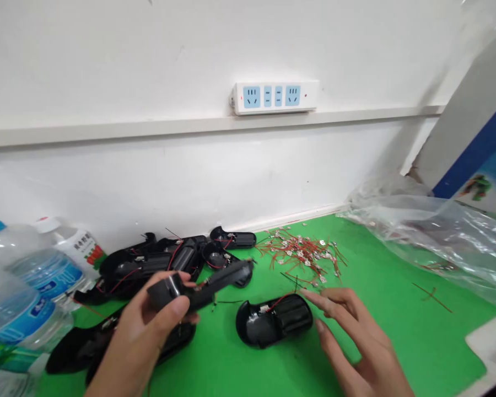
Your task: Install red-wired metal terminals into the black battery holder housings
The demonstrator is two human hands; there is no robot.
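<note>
My left hand (149, 325) is closed around a black plastic shell (202, 292), holding it tilted above the green surface; part of the shell is blurred. Another black shell (275, 320) lies open side up in the middle, with a small white connector and a red wire inside. Beside its right end is my right hand (351, 336), with thumb and fingers apart. Its index fingertip is close to thin dark wires (295, 282); whether it touches them I cannot tell. More black shells (149, 264) with red wires are heaped at the left, some partly behind my left hand.
A pile of red wires with small metal tabs (303, 251) lies toward the wall on the green mat (397, 336). Plastic bottles (20, 298) crowd the left edge. A clear plastic bag (442, 231) and a large box (475, 143) are at right. A power strip (276, 97) is on the wall.
</note>
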